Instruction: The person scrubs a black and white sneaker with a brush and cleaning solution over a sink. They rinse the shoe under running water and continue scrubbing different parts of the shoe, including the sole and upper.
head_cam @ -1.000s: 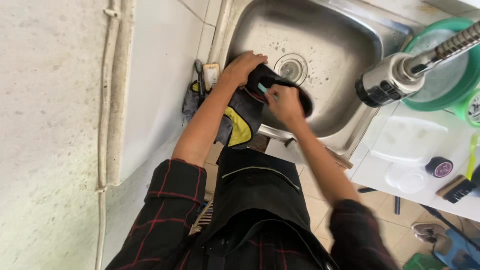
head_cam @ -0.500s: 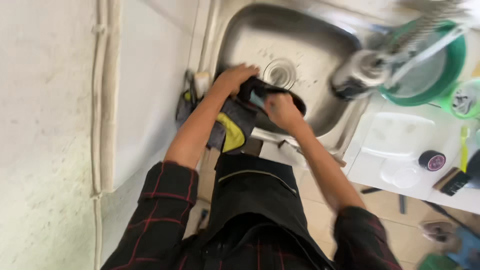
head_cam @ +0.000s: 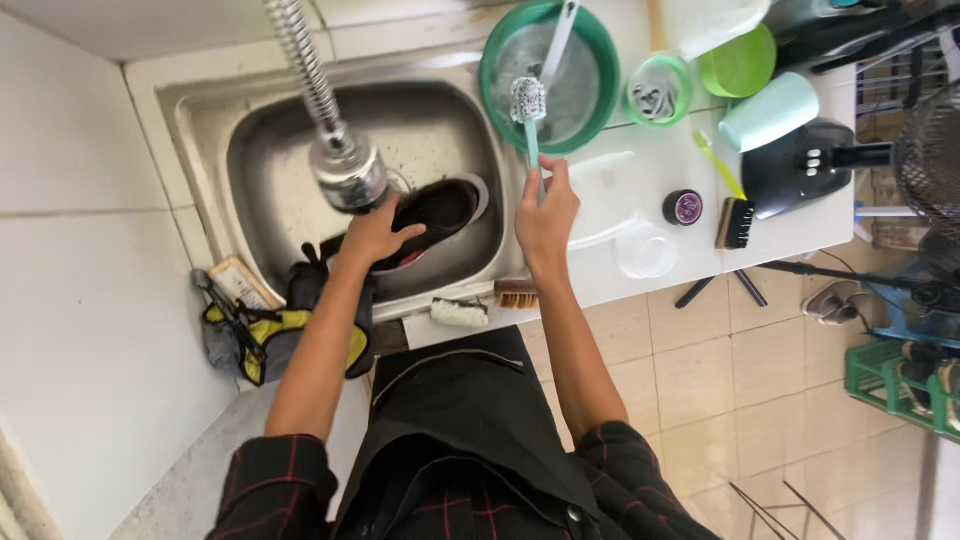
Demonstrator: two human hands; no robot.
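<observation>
Shoe in sink, left hand on it; brush lifted clear in right.

Your left hand lies flat over the dark shoe, fingers curled around its upper, pinning it at the sink basin's 4 o'clock edge, just under the faucet head. Your right hand is closed around the handle of a teal brush, bristles up at 12 o'clock over the rim of the green basin. Risk, judged: the shoe looks wet and is held from above only, so it could slide out toward the drain. The raised bristles could drip or flick onto the counter, where a small jar and a black brush lie near.
</observation>
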